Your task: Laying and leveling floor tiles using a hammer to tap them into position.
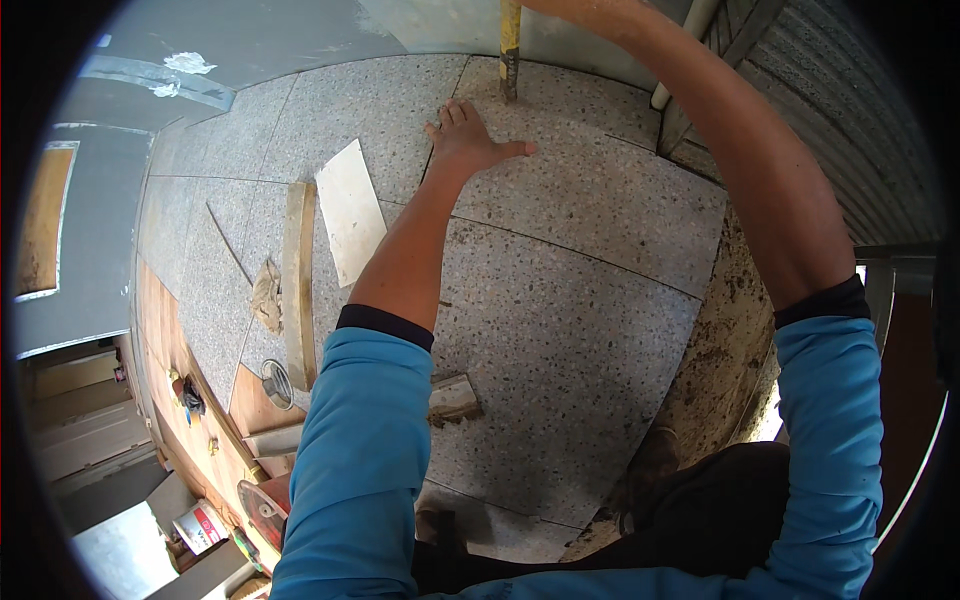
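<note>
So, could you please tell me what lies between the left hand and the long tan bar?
In the head view, a flat white panel lies between the left hand and the long tan bar.

I note speckled grey floor slabs (570, 360), dark-jointed. Grey wall (290, 35) ahead, patched white. Corrugated sheet (850, 130), far right. Reddish flooring (165, 340), left; brown panel (45, 220), pale frame, beyond. Bright light (766, 415), lower right.
</note>
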Demonstrator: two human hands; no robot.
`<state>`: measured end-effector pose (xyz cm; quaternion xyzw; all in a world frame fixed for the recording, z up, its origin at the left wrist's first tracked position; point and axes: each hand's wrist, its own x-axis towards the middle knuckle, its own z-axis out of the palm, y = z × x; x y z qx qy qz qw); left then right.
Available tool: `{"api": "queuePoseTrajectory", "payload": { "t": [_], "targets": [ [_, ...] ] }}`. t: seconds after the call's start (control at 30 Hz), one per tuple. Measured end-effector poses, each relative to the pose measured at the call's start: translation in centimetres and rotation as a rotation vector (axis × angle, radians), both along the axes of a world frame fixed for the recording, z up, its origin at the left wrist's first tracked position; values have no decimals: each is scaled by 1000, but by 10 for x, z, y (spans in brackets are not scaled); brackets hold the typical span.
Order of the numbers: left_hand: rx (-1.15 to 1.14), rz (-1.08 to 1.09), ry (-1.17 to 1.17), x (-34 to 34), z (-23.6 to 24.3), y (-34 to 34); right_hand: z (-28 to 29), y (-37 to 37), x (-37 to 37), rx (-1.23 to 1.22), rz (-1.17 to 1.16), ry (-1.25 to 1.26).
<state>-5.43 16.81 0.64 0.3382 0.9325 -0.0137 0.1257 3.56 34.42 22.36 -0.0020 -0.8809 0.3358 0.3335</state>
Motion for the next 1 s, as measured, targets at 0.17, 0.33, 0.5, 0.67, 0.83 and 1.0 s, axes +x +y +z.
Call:
{"api": "queuePoseTrajectory", "payload": {
  "t": [0.17, 0.33, 0.5, 0.67, 0.83, 1.0],
  "targets": [
    [-5, -18, 4, -2, -2, 5, -11, 4, -23, 166, -32, 29],
    [21, -38, 11, 2, -4, 12, -12, 9, -20, 160, -41, 74],
    [-1, 6, 0, 0, -6, 1, -9, -10, 0, 65, 4, 29],
    [42, 29, 41, 4, -4, -4, -4, -11, 5, 20, 20, -56],
    [31, 70, -5, 29, -7, -11, -9, -8, 1, 160, -25, -7],
    [61, 80, 17, 30, -10, -25, -5, -24, 3, 140, 32, 89]
  ]
}}
